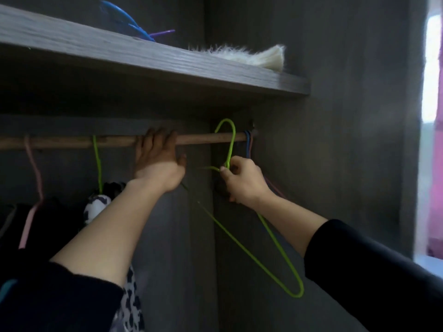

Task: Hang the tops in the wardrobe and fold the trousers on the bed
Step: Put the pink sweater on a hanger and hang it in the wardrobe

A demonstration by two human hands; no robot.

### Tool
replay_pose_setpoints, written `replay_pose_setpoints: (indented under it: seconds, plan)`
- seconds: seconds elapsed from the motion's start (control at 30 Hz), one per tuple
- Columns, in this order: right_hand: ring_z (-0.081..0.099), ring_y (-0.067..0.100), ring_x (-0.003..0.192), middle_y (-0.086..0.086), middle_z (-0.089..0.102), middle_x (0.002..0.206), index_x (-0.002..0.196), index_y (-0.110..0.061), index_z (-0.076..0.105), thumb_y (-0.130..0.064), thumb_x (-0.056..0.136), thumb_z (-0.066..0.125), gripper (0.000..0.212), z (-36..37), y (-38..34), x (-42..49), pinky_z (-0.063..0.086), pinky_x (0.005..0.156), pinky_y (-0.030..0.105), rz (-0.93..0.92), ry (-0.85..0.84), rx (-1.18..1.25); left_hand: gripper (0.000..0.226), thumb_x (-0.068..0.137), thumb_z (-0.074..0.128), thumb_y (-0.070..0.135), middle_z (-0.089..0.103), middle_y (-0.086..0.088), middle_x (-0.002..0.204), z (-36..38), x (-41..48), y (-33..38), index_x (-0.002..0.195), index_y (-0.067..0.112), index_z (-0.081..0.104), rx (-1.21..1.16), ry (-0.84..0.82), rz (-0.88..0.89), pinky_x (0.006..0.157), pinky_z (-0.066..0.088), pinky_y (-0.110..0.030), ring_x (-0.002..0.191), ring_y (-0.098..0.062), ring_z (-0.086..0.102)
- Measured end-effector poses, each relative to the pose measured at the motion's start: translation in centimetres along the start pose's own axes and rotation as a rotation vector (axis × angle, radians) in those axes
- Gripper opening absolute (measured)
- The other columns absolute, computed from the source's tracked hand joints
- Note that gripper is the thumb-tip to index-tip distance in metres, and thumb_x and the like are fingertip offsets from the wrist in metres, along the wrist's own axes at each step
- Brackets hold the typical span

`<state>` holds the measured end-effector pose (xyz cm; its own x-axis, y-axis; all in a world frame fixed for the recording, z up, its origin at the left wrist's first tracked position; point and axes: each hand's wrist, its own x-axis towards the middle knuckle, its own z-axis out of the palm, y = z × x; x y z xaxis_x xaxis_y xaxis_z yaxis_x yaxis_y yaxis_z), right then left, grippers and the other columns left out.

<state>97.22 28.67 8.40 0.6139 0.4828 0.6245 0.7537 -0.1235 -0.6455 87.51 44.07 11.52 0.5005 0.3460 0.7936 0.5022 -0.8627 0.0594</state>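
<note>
Wardrobe interior in dark grey, with a wooden rail running under a shelf. The left hand grips the rail near its middle, fingers curled over the top side by side, thumb stretched out below towards the right. The right hand holds a bare green hanger by the neck: thumb and forefinger pinch the wire just below the hook and the other fingers are curled in. The hanger's stem crosses in front of the rail and its arch stands above the rail rather than resting on it; whether the tip passes behind cannot be told. Its triangle hangs tilted down to the right, carrying no garment.

To the left of the left hand, a black-and-white patterned top hangs from a second green hanger on the rail. Further left, a pink hanger carries a dark garment. Blue and orange hanger hooks sit at the rail's right end, just beside the right hand. On the shelf lie a blue hanger, a purple one and a cream furry item. Both forearms are bare below pushed-up black sleeves
</note>
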Motion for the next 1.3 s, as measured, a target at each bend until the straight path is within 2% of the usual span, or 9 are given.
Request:
replay_pose_setpoints:
  seconds: [0.07, 0.13, 0.23, 0.33, 0.53, 0.67, 0.87, 1.13, 1.3]
  plan:
    - [0.06, 0.016, 0.051, 0.007, 0.061, 0.073, 0.095, -0.009, 0.057, -0.022, 0.098, 0.051, 0.015, -1.6, 0.2, -2.4, 0.052, 0.045, 0.03, 0.038, -0.04, 0.06, 0.062, 0.095, 0.045, 0.035, 0.013, -0.01, 0.158, -0.4, -1.4, 1.3, 0.149, 0.016, 0.022, -0.023, -0.022, -0.028, 0.116, 0.002, -0.04, 0.145, -0.03, 0.004]
    - [0.059, 0.015, 0.047, 0.009, 0.061, 0.073, 0.093, -0.009, 0.056, -0.016, 0.098, 0.05, 0.011, -3.3, 0.6, -4.6, 0.048, 0.041, 0.025, 0.113, -0.082, 0.15, 0.057, 0.097, 0.039, 0.039, 0.019, -0.015, 0.155, -1.1, -3.2, 3.0, 0.147, 0.014, 0.026, -0.039, -0.07, -0.074, 0.115, 0.011, -0.045, 0.143, -0.034, 0.012]
    - [0.061, 0.016, 0.049, 0.01, 0.061, 0.075, 0.088, -0.012, 0.056, -0.012, 0.097, 0.05, 0.011, -6.7, 1.2, -8.2, 0.05, 0.043, 0.026, 0.204, -0.155, 0.24, 0.054, 0.1, 0.033, 0.04, 0.031, -0.019, 0.148, -1.6, -6.7, 6.3, 0.146, 0.014, 0.027, -0.114, -0.11, -0.093, 0.112, 0.019, -0.047, 0.137, -0.036, 0.024]
    - [0.061, 0.015, 0.047, 0.009, 0.061, 0.072, 0.086, -0.012, 0.057, -0.009, 0.096, 0.05, 0.013, -11.4, 1.7, -12.7, 0.049, 0.041, 0.024, 0.242, -0.202, 0.246, 0.053, 0.1, 0.032, 0.04, 0.025, -0.013, 0.153, -2.5, -10.6, 11.1, 0.148, 0.02, 0.024, -0.301, -0.131, -0.079, 0.114, 0.021, -0.046, 0.141, -0.03, 0.018]
    - [0.063, 0.019, 0.056, 0.009, 0.065, 0.069, 0.093, -0.004, 0.064, -0.006, 0.093, 0.056, 0.009, -23.0, 4.5, -23.6, 0.05, 0.046, 0.026, 0.285, -0.287, 0.217, 0.044, 0.098, 0.04, 0.033, 0.042, -0.009, 0.141, -6.9, -19.6, 23.7, 0.14, 0.017, 0.04, -0.624, 0.016, -0.05, 0.103, 0.031, -0.034, 0.131, -0.024, 0.033]
    - [0.061, 0.019, 0.06, 0.009, 0.066, 0.071, 0.091, -0.005, 0.069, -0.005, 0.091, 0.059, 0.011, -31.4, 8.1, -31.3, 0.048, 0.049, 0.026, 0.413, -0.312, 0.18, 0.042, 0.096, 0.043, 0.028, 0.047, -0.011, 0.135, -7.5, -25.3, 32.3, 0.135, 0.014, 0.045, -0.708, -0.017, 0.061, 0.104, 0.031, -0.036, 0.126, -0.027, 0.037]
    - [0.059, 0.018, 0.06, 0.009, 0.066, 0.068, 0.091, 0.005, 0.068, -0.007, 0.086, 0.064, 0.014, -42.8, 14.5, -42.0, 0.046, 0.054, 0.025, 0.674, -0.205, 0.106, 0.04, 0.096, 0.042, 0.028, 0.045, -0.008, 0.138, -5.6, -33.8, 46.5, 0.135, 0.017, 0.044, -0.867, -0.275, 0.179, 0.101, 0.031, -0.034, 0.129, -0.022, 0.033]
    - [0.06, 0.014, 0.055, 0.007, 0.066, 0.066, 0.084, -0.004, 0.07, -0.005, 0.086, 0.065, 0.006, -54.6, 25.0, -53.2, 0.046, 0.051, 0.023, 0.945, 0.08, -0.002, 0.041, 0.094, 0.045, 0.025, 0.048, -0.018, 0.132, 0.0, -43.1, 67.1, 0.132, 0.011, 0.048, -0.924, -0.692, 0.421, 0.105, 0.025, -0.036, 0.126, -0.032, 0.036]
    - [0.056, 0.011, 0.049, 0.008, 0.064, 0.064, 0.077, -0.009, 0.068, 0.0, 0.085, 0.06, 0.014, -61.0, 32.3, -59.3, 0.045, 0.047, 0.02, 1.102, 0.246, -0.07, 0.037, 0.094, 0.041, 0.026, 0.047, -0.021, 0.131, 5.3, -48.7, 78.9, 0.126, 0.009, 0.049, -0.857, -0.946, 0.579, 0.102, 0.027, -0.038, 0.121, -0.035, 0.039]
